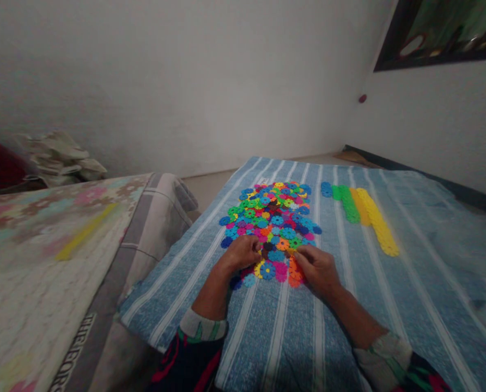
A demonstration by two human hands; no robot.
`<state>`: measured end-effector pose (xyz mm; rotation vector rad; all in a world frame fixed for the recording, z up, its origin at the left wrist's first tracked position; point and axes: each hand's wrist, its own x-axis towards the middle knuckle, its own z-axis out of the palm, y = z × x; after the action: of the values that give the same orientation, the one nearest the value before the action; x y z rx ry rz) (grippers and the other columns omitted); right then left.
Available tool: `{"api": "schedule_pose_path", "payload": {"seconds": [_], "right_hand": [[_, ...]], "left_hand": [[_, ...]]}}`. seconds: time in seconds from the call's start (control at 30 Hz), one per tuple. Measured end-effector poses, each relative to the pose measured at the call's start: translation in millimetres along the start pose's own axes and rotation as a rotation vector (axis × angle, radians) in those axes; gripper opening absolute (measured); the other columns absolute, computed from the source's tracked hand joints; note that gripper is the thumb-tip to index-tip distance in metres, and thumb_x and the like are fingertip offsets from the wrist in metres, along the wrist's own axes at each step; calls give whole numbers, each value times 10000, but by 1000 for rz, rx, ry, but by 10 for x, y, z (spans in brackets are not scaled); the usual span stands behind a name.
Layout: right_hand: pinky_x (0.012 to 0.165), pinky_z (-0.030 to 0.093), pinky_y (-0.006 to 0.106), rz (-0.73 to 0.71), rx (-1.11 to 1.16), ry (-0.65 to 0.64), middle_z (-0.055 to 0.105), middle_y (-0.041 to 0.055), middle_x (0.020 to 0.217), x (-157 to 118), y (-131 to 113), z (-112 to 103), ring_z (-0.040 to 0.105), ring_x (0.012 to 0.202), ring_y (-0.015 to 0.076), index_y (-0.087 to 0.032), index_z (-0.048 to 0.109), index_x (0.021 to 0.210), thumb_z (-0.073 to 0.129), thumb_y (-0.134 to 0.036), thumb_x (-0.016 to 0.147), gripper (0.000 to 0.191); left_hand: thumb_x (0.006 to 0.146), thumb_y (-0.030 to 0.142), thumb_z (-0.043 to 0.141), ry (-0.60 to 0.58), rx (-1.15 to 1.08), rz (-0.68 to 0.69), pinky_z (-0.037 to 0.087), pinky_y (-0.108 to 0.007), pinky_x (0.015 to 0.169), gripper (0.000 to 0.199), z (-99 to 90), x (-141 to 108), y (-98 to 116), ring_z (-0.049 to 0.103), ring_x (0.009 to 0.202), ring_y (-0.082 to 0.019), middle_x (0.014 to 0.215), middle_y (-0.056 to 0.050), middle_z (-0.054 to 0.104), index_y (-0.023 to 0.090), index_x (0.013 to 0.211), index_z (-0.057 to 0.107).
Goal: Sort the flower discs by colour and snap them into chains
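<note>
Discs [276,220] heaped mid-frame, colours mixed. Left hand [243,252] and right hand [320,267] over heap's lower part, thumbs near curled fingers, suiting small pieces; grip contents unclear, both sides. Single-colour rows [361,207] right of centre; seem set apart against remixing.

capital lettering [76,349] beginning "THE", the following letters not clearly legible, along the grey border [133,237] of the floral cover [34,305]
</note>
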<state>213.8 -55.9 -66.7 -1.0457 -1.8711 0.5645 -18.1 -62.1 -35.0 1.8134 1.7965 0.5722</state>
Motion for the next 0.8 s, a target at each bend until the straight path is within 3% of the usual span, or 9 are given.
{"api": "schedule_pose_path", "payload": {"seconds": [0.13, 0.3, 0.33, 0.43, 0.53, 0.8], "right_hand": [[564, 433, 233, -5, 0, 6, 680, 14, 665, -1, -1, 1, 584, 566, 133, -197, 668, 715, 534, -281, 835, 198], [575, 432, 234, 6, 35, 16, 658, 5, 636, -4, -42, -1, 571, 553, 127, -195, 668, 702, 547, -285, 830, 198], [575, 434, 233, 17, 53, 15, 654, 2, 629, -6, -50, -1, 569, 550, 126, -195, 669, 699, 552, -286, 827, 196], [577, 445, 229, 77, 132, -3, 656, -6, 629, -17, -54, 9, 575, 555, 124, -195, 679, 711, 573, -293, 818, 180], [587, 464, 231, 135, 217, -34, 674, -9, 649, -29, -32, 29, 596, 572, 130, -195, 700, 757, 595, -308, 812, 164], [577, 473, 238, 194, 292, -40, 678, -6, 646, -21, -43, 44, 597, 573, 134, -186, 716, 767, 609, -316, 788, 169]], "left_hand": [[593, 185, 624, -9, -107, 10, 229, -216, 493, 162, -21, 27, -85, 371, 493, -79, 486, 83, 424, 182, 538, 471], [639, 288, 645, 305, -278, -20, 284, -208, 496, 198, -57, 24, -11, 397, 510, -75, 517, 71, 442, 171, 563, 504], [640, 304, 651, 323, -345, -23, 308, -206, 500, 201, -44, 13, 32, 420, 512, -77, 524, 67, 462, 170, 580, 514], [632, 352, 680, 174, -568, -25, 384, -219, 507, 232, 46, -26, 178, 495, 501, -93, 534, 48, 527, 168, 635, 539], [607, 348, 720, 38, -657, -6, 384, -213, 491, 249, 166, -48, 282, 504, 499, -88, 544, 30, 554, 154, 643, 567], [602, 342, 754, -37, -694, 58, 347, -194, 473, 252, 282, -38, 284, 464, 500, -62, 552, 30, 554, 141, 632, 604]]}}
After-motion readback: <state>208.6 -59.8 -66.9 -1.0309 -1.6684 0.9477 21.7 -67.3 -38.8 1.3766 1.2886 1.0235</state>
